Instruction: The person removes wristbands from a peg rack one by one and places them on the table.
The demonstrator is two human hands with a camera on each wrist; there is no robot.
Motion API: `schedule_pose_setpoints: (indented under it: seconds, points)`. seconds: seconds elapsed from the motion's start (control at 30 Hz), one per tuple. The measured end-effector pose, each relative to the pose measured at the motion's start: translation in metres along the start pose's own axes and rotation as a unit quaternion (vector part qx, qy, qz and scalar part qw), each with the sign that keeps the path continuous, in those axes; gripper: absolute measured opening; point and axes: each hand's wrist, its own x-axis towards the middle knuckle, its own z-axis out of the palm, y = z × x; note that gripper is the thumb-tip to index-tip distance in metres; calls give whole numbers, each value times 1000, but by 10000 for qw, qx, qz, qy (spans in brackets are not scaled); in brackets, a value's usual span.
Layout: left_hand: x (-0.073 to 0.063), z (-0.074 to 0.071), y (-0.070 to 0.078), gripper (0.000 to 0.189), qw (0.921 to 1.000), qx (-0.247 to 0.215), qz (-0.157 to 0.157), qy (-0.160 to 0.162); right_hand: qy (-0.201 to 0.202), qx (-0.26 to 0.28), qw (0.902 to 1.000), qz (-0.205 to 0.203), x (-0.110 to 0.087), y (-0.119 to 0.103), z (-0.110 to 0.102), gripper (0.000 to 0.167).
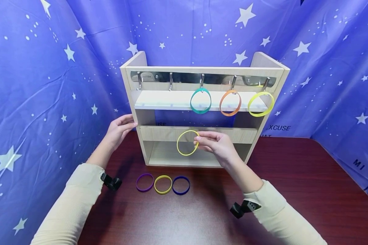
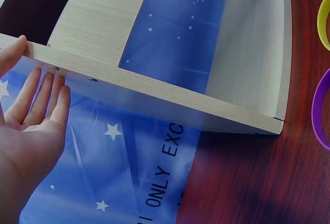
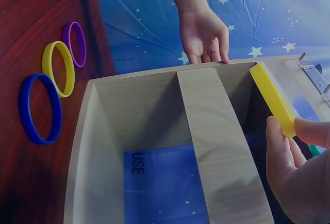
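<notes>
My right hand (image 1: 217, 146) pinches a yellow wristband (image 1: 178, 144) between thumb and fingers, in front of the rack's middle board. In the right wrist view that yellow wristband (image 3: 273, 98) shows edge-on. My left hand (image 1: 118, 131) touches the left side panel of the wooden rack (image 1: 199, 134); the left wrist view has its fingers straight along the panel, thumb at the front edge. From the rack's hooks hang a teal wristband (image 1: 192, 107), an orange wristband (image 1: 221, 106) and a yellow-green wristband (image 1: 272, 107). The two leftmost hooks (image 1: 170, 81) carry nothing.
On the dark red table (image 1: 171, 217), in front of the rack, lie a purple wristband (image 1: 137, 185), a yellow wristband (image 1: 155, 188) and a dark blue wristband (image 1: 173, 189) in a row. A blue starry curtain (image 1: 184, 30) stands behind and at both sides.
</notes>
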Motion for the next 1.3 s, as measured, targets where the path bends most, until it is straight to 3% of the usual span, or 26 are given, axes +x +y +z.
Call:
schedule_pose_setpoints:
  seconds: [0.6, 1.3]
  points:
    - [0, 0, 1, 26, 9999, -134, -11, 8, 67, 122, 9988, 475, 4, 17, -3, 44]
    - [-1, 0, 3, 24, 9998, -156, -114, -13, 203, 129, 9978, 620, 0, 34, -12, 40]
